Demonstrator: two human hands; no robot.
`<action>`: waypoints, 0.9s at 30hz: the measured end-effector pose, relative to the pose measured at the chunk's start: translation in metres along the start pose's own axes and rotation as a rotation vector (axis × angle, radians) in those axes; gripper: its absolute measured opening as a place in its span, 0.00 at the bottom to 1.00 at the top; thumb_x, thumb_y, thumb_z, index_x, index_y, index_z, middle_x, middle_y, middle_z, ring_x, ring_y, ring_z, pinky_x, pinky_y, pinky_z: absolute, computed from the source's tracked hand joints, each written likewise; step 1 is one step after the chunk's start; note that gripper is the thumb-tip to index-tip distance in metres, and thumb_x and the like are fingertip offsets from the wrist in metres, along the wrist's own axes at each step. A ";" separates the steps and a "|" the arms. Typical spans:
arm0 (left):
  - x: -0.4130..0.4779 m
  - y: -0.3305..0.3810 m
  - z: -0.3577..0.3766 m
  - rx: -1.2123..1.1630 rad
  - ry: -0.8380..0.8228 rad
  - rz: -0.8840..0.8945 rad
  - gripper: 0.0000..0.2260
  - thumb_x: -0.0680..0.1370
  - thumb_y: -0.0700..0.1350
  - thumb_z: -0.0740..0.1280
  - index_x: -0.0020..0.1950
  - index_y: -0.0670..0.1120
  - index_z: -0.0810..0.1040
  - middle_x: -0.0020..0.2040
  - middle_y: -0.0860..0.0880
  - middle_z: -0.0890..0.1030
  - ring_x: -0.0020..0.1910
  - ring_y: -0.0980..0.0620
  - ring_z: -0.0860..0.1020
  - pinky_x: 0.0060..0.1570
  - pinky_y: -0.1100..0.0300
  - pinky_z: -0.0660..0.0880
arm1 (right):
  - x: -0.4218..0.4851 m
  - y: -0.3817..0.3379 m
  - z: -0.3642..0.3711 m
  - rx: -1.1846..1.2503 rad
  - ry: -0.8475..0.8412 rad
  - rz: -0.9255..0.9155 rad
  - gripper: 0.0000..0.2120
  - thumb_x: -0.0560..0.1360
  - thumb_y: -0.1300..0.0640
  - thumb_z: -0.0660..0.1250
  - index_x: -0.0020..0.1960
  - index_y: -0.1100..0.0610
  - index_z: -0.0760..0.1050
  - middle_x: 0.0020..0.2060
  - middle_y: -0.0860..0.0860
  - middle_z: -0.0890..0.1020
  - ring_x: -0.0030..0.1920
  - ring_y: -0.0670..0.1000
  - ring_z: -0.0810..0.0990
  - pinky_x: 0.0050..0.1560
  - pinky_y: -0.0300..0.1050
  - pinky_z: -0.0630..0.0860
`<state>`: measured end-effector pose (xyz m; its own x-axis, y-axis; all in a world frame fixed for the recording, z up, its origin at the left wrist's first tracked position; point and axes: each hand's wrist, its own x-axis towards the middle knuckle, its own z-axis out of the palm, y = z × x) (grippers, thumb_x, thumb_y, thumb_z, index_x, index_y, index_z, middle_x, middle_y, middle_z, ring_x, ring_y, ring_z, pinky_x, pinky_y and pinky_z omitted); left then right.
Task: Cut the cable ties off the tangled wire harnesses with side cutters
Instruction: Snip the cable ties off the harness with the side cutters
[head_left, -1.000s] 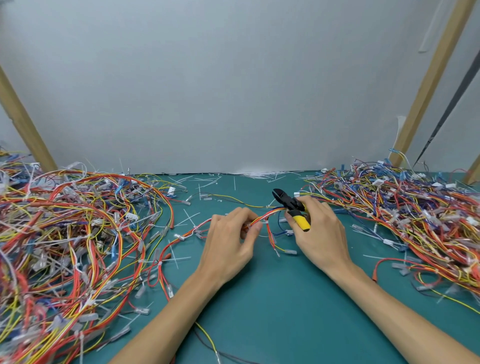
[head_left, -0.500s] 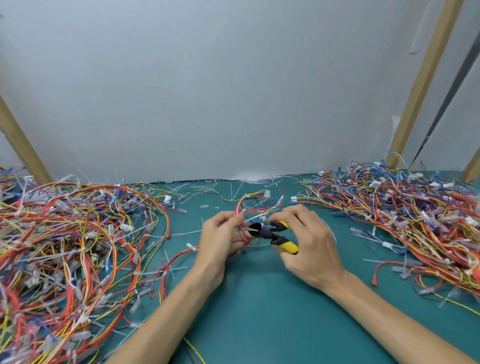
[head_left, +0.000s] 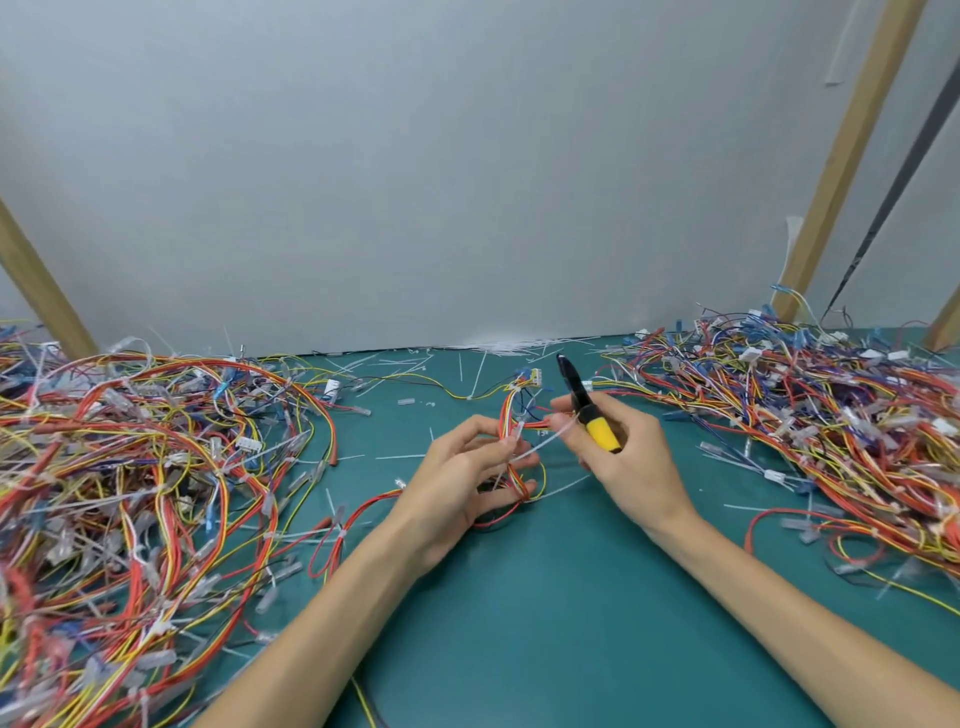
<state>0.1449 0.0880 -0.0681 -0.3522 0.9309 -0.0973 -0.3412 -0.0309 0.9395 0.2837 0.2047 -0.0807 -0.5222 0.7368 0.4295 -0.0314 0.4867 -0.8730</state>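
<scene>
Left hand (head_left: 457, 480) is wrapped round the harness (head_left: 508, 413) at frame centre, side cutters (head_left: 601, 434) and a cable tie (head_left: 540, 446) are held in the right hand (head_left: 641, 465), and wires could be nicked by misplaced blades.

No writing, brand, number or sign can be read anywhere. The yellow handle of the side cutters (head_left: 602, 435) shows no legible mark. The white connectors (head_left: 750, 355) on the wire harnesses (head_left: 810, 415) are too small and blurred to show any print.
</scene>
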 end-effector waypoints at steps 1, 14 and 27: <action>0.001 0.001 -0.001 0.028 -0.001 0.006 0.06 0.78 0.37 0.67 0.41 0.44 0.79 0.48 0.41 0.80 0.50 0.47 0.82 0.49 0.51 0.81 | 0.001 0.000 0.000 0.006 -0.006 0.003 0.06 0.73 0.49 0.73 0.47 0.50 0.81 0.32 0.41 0.80 0.33 0.42 0.75 0.38 0.43 0.73; -0.008 0.009 -0.001 0.952 0.233 0.287 0.13 0.66 0.53 0.70 0.46 0.53 0.71 0.44 0.55 0.79 0.36 0.51 0.82 0.44 0.51 0.79 | 0.005 -0.002 -0.002 0.447 -0.059 0.341 0.05 0.72 0.64 0.71 0.47 0.61 0.77 0.31 0.53 0.75 0.27 0.50 0.71 0.30 0.45 0.73; -0.004 0.010 -0.011 1.251 -0.024 0.685 0.05 0.78 0.46 0.69 0.52 0.54 0.81 0.55 0.59 0.76 0.36 0.59 0.78 0.38 0.61 0.76 | 0.005 0.000 -0.004 0.439 -0.221 0.298 0.04 0.72 0.62 0.72 0.44 0.56 0.79 0.33 0.55 0.72 0.30 0.49 0.69 0.30 0.44 0.72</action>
<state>0.1329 0.0800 -0.0620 -0.1116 0.8698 0.4807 0.8729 -0.1453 0.4657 0.2841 0.2104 -0.0779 -0.7270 0.6737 0.1330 -0.1819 -0.0022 -0.9833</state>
